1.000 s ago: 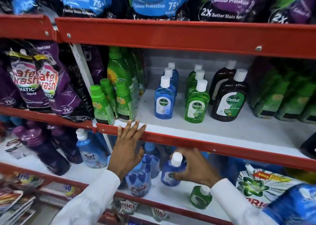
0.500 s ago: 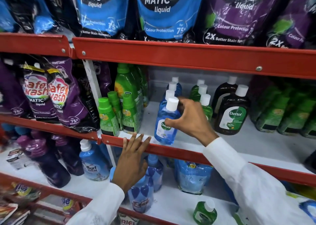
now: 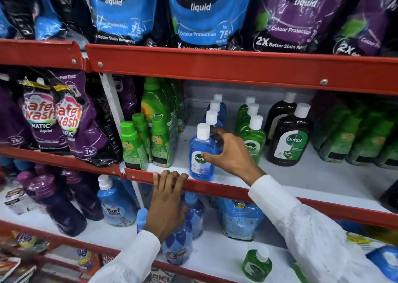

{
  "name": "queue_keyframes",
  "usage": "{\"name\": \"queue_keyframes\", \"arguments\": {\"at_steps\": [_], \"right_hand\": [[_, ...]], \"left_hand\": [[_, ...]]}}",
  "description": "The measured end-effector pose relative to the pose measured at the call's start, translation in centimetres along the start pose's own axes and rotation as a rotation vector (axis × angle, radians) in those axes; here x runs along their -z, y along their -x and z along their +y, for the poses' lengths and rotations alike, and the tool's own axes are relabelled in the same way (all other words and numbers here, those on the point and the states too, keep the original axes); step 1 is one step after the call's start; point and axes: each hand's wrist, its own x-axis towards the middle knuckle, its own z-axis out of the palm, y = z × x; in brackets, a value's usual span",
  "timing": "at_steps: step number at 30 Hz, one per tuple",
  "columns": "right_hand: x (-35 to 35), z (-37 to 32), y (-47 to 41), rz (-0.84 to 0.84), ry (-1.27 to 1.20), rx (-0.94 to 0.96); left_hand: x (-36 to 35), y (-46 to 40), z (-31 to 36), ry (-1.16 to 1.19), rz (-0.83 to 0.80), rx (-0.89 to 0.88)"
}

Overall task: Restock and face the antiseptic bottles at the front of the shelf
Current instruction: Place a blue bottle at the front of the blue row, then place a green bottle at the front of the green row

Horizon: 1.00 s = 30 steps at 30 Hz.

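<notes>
A blue Dettol bottle with a white cap stands upright at the front of the white middle shelf, heading a row of blue bottles. My right hand grips its right side, thumb on the label. To the right stand a row of green Dettol bottles and two brown Dettol bottles. My left hand rests with its fingers hooked over the red shelf lip. One small green Dettol bottle lies tilted on the shelf below.
Green bottles crowd the left of the middle shelf, green packs the right. Purple Safewash pouches hang left. Detergent pouches fill the top shelf. Blue bottles and refill pouches sit below.
My right hand lifted the blue bottle from the lower shelf onto the middle shelf and set it down at the front of the blue row. My left hand stayed on the lip.
</notes>
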Motion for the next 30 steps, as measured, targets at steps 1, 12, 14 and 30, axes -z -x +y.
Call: {"name": "queue_keyframes", "arguments": {"at_steps": [1,12,14,30], "right_hand": [[0.3,0.2,0.6,0.028,0.003,0.012],[0.5,11.6,15.9,0.09,-0.061,-0.04],[-1.1,15.6,18.1,-0.091,-0.006,-0.206],[-0.6,14.6,18.5,-0.168,0.073,-0.32]], "left_hand": [[0.0,0.0,0.0,0.008,0.012,0.002],[-0.6,-0.5,0.3,0.025,0.083,0.021],[-0.8,-0.5,0.6,0.022,0.084,0.028],[-0.8,-0.4,1.1,0.003,0.042,0.055]]}}
